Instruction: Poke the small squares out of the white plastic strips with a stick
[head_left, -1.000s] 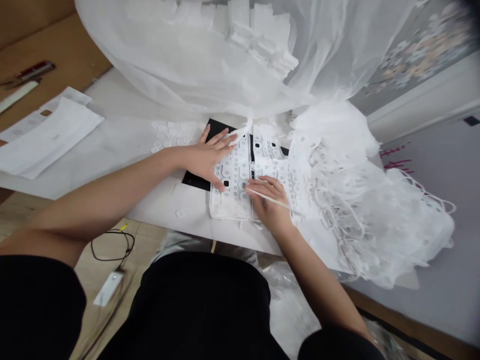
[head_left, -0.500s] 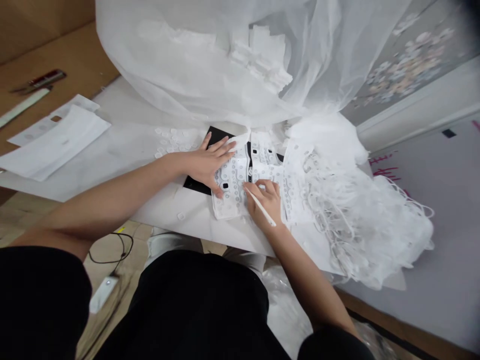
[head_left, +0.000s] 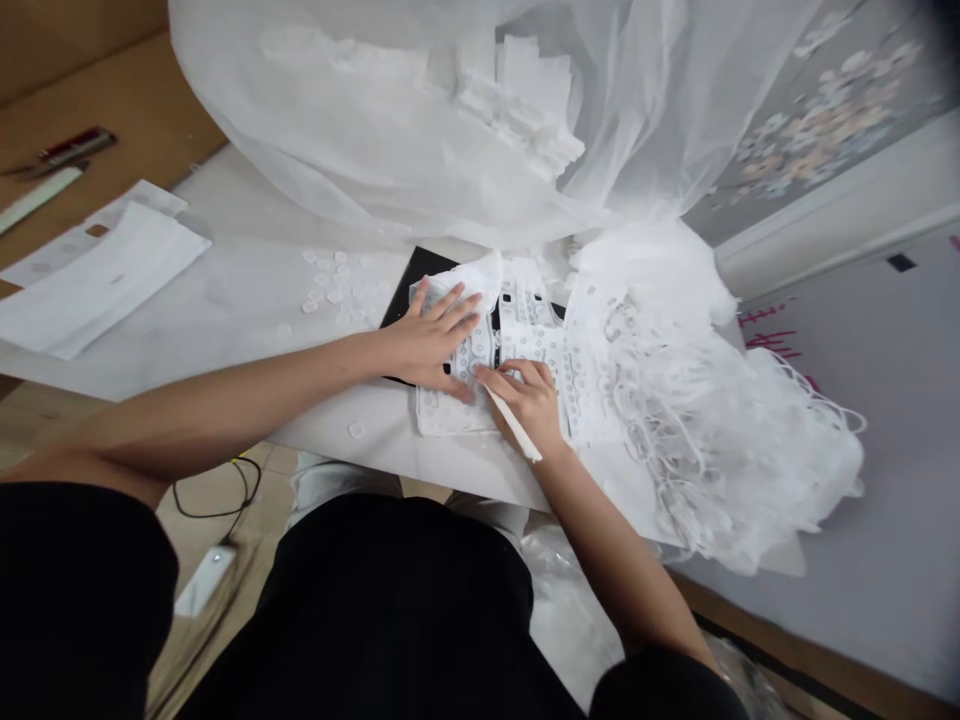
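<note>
My left hand (head_left: 431,345) lies with fingers spread on a white sheet with printed rows of small round shapes (head_left: 457,415). Under that sheet is a black board (head_left: 412,280), its left part showing. My right hand (head_left: 529,400) is closed around a thin white pen-like tool (head_left: 519,428), its tip end close to the sheet beside my left thumb. More perforated white sheets (head_left: 532,343) lie to the right of the tool. Small clear cut pieces (head_left: 337,285) are scattered left of the board.
A heap of white strips and cords (head_left: 735,440) covers the right side. A large translucent bag (head_left: 360,130) stands at the back. White papers (head_left: 112,275) lie at the left, near a red-handled tool (head_left: 75,148) and a white stick (head_left: 37,200) on brown cardboard.
My left hand has shifted slightly, its thumb now nearer the tool. The tool in my right hand has moved a little left. The view has shifted slightly.
</note>
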